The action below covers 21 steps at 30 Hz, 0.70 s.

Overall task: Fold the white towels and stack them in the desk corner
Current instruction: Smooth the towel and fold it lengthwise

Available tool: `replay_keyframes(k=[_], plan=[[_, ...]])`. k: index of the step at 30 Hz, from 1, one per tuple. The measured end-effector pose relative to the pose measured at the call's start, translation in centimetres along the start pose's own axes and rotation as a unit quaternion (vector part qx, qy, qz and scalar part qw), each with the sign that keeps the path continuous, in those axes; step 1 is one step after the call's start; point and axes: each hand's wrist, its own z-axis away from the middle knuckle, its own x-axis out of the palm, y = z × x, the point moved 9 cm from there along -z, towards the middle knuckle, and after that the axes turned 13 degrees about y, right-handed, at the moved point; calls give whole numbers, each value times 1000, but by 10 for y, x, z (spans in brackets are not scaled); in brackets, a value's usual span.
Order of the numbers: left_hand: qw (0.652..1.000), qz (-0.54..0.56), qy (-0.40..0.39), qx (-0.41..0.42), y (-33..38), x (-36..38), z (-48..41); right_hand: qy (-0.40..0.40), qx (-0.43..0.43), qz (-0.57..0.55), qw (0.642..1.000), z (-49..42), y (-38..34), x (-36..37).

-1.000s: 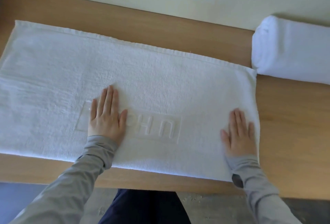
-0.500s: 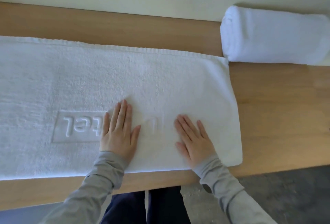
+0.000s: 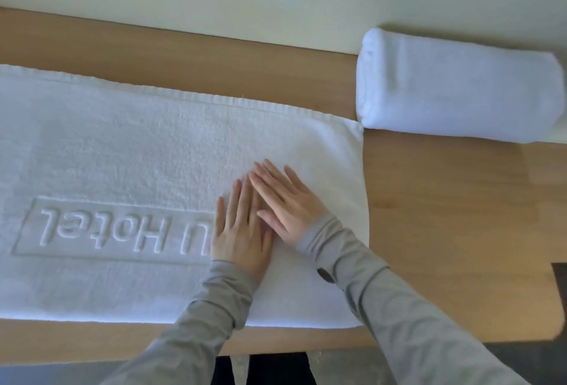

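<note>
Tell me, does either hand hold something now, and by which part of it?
Nothing is held. The left hand and the right hand lie flat, fingers straight, on the spread white towel near its right end, pressing without gripping.

The wooden desk (image 3: 445,215) bears a flat towel (image 3: 122,145) under the fingers (image 3: 276,182) and a rolled towel (image 3: 460,90) beyond their right.
</note>
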Motion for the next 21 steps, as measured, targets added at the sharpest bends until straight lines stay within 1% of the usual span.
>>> replay_keyframes(k=[2, 3, 4, 6, 8, 9, 13, 19, 21], plan=[[1000, -26, 7, -5, 0, 8, 1, -45, -44, -13, 998, -9, 11, 16], [999, -35, 11, -3, -1, 12, 2, -57, -46, -5, 997, -11, 29, 18], [999, -39, 18, 0, -3, 14, 3, -59, -35, 13, 998, -13, 53, 17], [998, -45, 33, 1, -4, 15, 3, -31, 22, 47, 998, -16, 110, 4], [998, -49, 42, 0, -3, 15, 2, -2, 77, 29, 997, -16, 156, -8], [998, -51, 44, 0, -2, 14, 2, -1, 91, 9, 996, -16, 168, -9], [997, -53, 47, -3, -1, 12, 2, 6, 95, -12, 995, -14, 173, -6], [997, -63, 42, -9, -3, 12, 1, -20, 111, -19, 993, -17, 174, -5], [997, -62, 44, -12, -1, 11, 1, -17, 128, -44, 991, -18, 176, -5]])
